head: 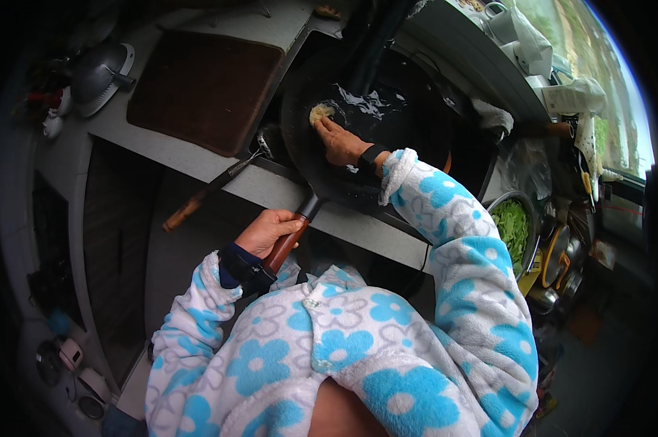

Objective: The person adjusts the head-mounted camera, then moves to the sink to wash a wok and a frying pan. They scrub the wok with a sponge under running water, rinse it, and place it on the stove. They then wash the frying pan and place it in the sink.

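Observation:
My left hand grips the brown wooden handle of a large dark wok, which rests at the counter's back side from me. My right hand reaches into the wok, its fingertips pressed on a pale yellow, rough-looking scrubber against the inner left wall. Shiny liquid lies in the wok and catches bright reflections. A dark watch-like band sits on my right wrist. Part of the wok's right side is hidden by my sleeve.
Left of the wok lies a dark brown cutting board. A wooden-handled utensil juts over the counter's front edge. To the right stand a metal bowl of green leaves and a glass lid. Plastic bags crowd the windowsill.

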Tool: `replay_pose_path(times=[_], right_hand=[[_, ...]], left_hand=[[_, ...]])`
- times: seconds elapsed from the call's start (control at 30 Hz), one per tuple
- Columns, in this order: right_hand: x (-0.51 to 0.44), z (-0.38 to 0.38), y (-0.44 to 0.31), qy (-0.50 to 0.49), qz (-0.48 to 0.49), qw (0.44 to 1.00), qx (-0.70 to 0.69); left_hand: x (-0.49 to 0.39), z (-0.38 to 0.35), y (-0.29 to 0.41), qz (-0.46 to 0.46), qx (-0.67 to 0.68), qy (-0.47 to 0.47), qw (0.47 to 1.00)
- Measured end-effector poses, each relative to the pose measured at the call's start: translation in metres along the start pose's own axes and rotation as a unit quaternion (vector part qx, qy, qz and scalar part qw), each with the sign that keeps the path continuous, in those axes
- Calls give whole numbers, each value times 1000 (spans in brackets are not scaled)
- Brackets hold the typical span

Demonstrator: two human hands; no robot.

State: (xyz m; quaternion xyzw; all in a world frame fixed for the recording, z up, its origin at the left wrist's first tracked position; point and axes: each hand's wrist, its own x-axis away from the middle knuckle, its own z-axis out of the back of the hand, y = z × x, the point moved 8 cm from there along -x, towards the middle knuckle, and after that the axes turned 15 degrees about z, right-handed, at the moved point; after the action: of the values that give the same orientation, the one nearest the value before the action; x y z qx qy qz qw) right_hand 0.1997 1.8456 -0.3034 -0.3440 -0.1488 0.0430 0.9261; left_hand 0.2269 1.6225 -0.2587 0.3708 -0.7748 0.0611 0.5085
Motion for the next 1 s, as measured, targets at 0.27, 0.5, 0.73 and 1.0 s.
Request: replay_pose_path(times=[0.27, 0.5, 0.73, 1.0], right_hand=[[24, -28, -29, -111, 51, 991, -46], [-23, 8, 55, 4, -23, 949, 315], [23, 73, 139, 11, -114, 893, 435], [82, 40, 183, 109, -116, 939, 304]], left_hand=[[-1, 0, 0, 0, -24, 14, 1000], [0, 1, 3, -12, -35, 30, 999], [1, 0, 0, -26, -15, 26, 999], [1, -2, -6, -24, 28, -11, 999]])
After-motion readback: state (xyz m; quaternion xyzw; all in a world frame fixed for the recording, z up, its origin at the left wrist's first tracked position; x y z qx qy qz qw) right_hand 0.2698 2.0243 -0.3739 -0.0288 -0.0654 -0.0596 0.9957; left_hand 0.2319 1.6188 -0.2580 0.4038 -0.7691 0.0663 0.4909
